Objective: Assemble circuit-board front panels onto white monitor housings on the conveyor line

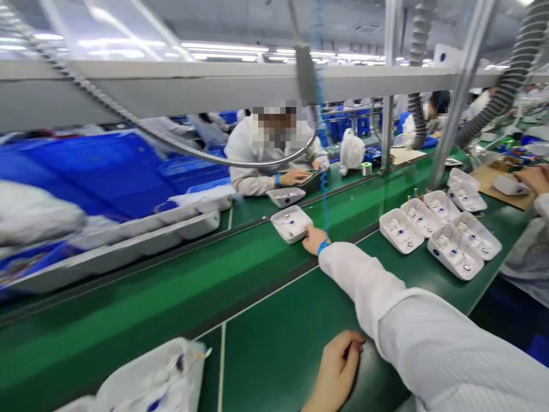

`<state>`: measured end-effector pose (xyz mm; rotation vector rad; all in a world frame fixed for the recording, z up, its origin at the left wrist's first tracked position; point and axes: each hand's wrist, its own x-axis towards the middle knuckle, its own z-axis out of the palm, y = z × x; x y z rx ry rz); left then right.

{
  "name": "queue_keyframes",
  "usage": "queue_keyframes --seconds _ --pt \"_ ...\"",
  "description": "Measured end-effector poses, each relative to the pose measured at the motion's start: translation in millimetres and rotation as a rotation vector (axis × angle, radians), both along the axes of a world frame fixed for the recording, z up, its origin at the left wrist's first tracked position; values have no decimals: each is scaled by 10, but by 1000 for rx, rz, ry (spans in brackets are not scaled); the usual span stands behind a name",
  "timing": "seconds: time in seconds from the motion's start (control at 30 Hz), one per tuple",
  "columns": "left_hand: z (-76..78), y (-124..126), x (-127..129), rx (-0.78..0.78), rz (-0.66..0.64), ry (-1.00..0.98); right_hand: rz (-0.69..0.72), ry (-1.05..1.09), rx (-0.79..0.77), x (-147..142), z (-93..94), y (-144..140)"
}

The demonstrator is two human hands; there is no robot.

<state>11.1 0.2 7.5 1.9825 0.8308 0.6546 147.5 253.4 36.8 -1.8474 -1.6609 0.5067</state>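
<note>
Stretched far forward, my right hand (315,239) grips the near right edge of a white plastic housing (290,223) over the green conveyor belt. That housing is an open shell with small wired parts inside. Whether its underside touches the belt I cannot tell. A blue wrist strap (323,246) with a coiled cord is on my right wrist. My left hand (337,369) rests low on the green tabletop beneath my right sleeve, fingers curled in, with nothing visible in them. At the lower left lies another white housing (150,377) with wires, blurred.
Several wired white housings (457,249) sit grouped at right, beside a co-worker's hand (536,177). Across the belt (240,243), another person (266,149) handles a dark flat object. A row of white housings (128,257) lines the far left. A metal post (465,91) and hanging cable cross the view.
</note>
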Motion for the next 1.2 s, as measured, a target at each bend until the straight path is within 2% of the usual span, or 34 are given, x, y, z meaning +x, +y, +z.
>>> queue_keyframes --seconds 0.13,0.23,0.37,0.47,0.53,0.6,0.7,0.77,0.87,0.97,1.1,1.2 --pt "32 58 38 45 125 -65 73 61 123 21 -17 -160" --pt "69 110 -33 161 322 -138 173 113 202 40 -118 -454" --pt "130 61 -339 427 605 -308 291 164 274 181 -261 -1115" --pt "160 -127 -703 641 817 -343 443 189 272 332 -301 -1582" --pt "179 -306 -924 686 847 -199 601 196 245 389 -322 -1798" --pt "200 -488 -1059 626 717 40 739 195 218 375 -363 -1943" --pt "213 -697 -1065 457 442 319 759 227 164 240 -449 -2075" --pt "203 -778 -989 387 397 385 755 270 120 129 -500 -2118" --pt "178 -847 -934 353 487 387 777 331 57 24 -547 -2111" --pt "160 -931 -1127 394 595 374 765 307 -2 10 -578 -2032" --pt "131 -1102 -1763 462 816 491 791 200 -44 26 -608 -1934" --pt "112 -1180 -2304 424 1010 623 769 142 -12 10 -612 -1936"
